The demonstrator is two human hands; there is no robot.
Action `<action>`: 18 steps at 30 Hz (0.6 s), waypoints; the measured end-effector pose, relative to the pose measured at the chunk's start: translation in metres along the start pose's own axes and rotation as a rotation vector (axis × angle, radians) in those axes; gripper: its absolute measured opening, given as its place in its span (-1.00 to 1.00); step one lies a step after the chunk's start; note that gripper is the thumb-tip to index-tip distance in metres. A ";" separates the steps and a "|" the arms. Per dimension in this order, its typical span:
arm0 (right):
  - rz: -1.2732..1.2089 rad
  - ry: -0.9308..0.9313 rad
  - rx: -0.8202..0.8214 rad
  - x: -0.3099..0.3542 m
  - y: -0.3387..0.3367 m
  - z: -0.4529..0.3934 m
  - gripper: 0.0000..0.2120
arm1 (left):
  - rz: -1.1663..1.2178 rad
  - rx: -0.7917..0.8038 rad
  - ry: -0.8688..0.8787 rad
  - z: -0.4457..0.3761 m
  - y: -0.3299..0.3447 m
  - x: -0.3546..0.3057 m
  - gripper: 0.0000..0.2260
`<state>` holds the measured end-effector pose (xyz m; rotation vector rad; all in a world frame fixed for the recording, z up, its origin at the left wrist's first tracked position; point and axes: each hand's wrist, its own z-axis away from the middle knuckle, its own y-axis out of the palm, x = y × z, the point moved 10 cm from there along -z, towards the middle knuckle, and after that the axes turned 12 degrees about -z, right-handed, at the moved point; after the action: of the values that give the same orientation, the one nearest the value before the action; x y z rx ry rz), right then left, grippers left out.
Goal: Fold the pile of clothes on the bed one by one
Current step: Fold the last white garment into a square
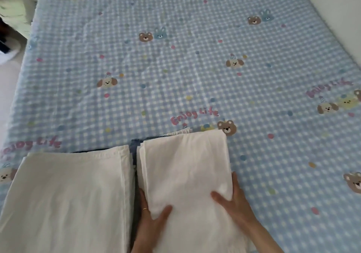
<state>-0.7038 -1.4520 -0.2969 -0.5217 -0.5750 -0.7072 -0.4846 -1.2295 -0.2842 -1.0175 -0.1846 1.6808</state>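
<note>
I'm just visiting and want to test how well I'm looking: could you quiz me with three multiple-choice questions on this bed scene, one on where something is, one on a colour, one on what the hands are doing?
1. Where does the folded white cloth under the hands lie relative to the other white cloth?
A. To its right
B. To its left
C. Across the bed by the wall

2. What colour is the garment showing between the two white cloths?
A. Red
B. Blue
C. Yellow

3. What are the left hand and right hand doing?
A. Hanging clear of the bed
B. Holding a hanger
C. Holding the folded cloth at its sides

Answers:
1 A, it sits on the right, the other on the left.
2 B, a dark blue strip shows in the gap.
3 C, thumbs lie on top, fingers along its edges.
</note>
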 end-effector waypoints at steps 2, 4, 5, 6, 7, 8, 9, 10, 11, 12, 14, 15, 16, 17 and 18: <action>-0.060 0.011 0.062 0.002 0.001 -0.008 0.19 | 0.078 0.028 -0.005 -0.004 0.002 0.001 0.09; -0.090 0.003 0.080 0.002 0.001 -0.016 0.19 | 0.140 0.034 -0.040 -0.006 0.004 0.007 0.08; -0.086 0.009 0.081 0.000 -0.001 -0.019 0.18 | 0.170 0.034 -0.063 -0.006 0.007 0.010 0.06; -0.082 0.017 0.092 -0.001 0.000 -0.020 0.17 | 0.197 0.027 -0.076 -0.006 0.007 0.012 0.04; -0.087 0.016 0.117 -0.001 0.001 -0.022 0.15 | 0.220 0.016 -0.083 -0.006 0.007 0.011 0.01; -0.093 0.007 0.147 0.001 0.002 -0.024 0.12 | 0.251 0.013 -0.093 -0.006 0.008 0.010 -0.02; -0.103 -0.007 0.168 0.004 0.004 -0.026 0.07 | 0.277 0.025 -0.102 -0.007 0.008 0.010 -0.06; -0.115 -0.020 0.181 0.006 0.002 -0.028 0.01 | 0.301 0.041 -0.109 -0.006 0.010 0.009 -0.11; -0.129 -0.030 0.189 0.008 0.001 -0.029 -0.05 | 0.324 0.046 -0.124 -0.003 0.011 0.008 -0.15; -0.150 -0.036 0.194 0.009 -0.001 -0.029 -0.11 | 0.348 0.038 -0.142 0.001 0.008 0.006 -0.19; -0.182 -0.068 0.201 0.017 -0.008 -0.025 -0.26 | 0.389 0.027 -0.149 0.015 0.003 -0.006 -0.25; -0.198 -0.095 0.203 0.024 -0.013 -0.022 -0.33 | 0.404 0.019 -0.143 0.024 0.001 -0.016 -0.26; -0.216 -0.119 0.197 0.033 -0.021 -0.018 -0.40 | 0.426 0.002 -0.126 0.032 -0.003 -0.028 -0.27; -0.236 -0.138 0.184 0.043 -0.032 -0.014 -0.43 | 0.454 -0.020 -0.101 0.042 -0.006 -0.043 -0.30; -0.245 -0.153 0.170 0.054 -0.046 -0.008 -0.44 | 0.475 -0.039 -0.079 0.052 -0.008 -0.059 -0.35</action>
<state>-0.7005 -1.5109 -0.2569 -0.3517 -0.8446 -0.8460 -0.5140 -1.2579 -0.2165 -1.0818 -0.0249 2.1556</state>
